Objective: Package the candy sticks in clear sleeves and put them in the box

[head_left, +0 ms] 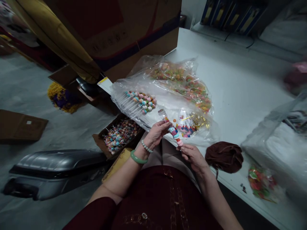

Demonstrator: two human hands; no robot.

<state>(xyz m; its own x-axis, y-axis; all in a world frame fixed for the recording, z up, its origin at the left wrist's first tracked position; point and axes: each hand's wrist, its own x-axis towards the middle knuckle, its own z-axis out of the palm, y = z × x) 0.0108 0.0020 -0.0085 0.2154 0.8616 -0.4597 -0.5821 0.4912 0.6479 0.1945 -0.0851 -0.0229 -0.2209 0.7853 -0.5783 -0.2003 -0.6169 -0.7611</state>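
Between my two hands is a marshmallow candy skewer [174,132] in a clear wrapper, with pink, blue, white and orange pieces. My left hand [158,132], with a green bangle and a bead bracelet on the wrist, is closed around its upper part. The lower pink end is pinched by the fingers of my right hand [192,155]. Beyond them, on clear plastic, lie several candy skewers on white sticks [144,101]. Printed clear wrappers [185,127] and shiny gold ties [202,120] rest close to the skewer. Behind is a bag of green and orange gummies [177,76].
An open box of wrapped candy sticks [120,135] stands at the left below the table edge, near a grey suitcase [59,166]. A large cardboard box [134,28] rises at the back. Right of my hand lie a brown pouch [224,156] and a candy bag [261,183].
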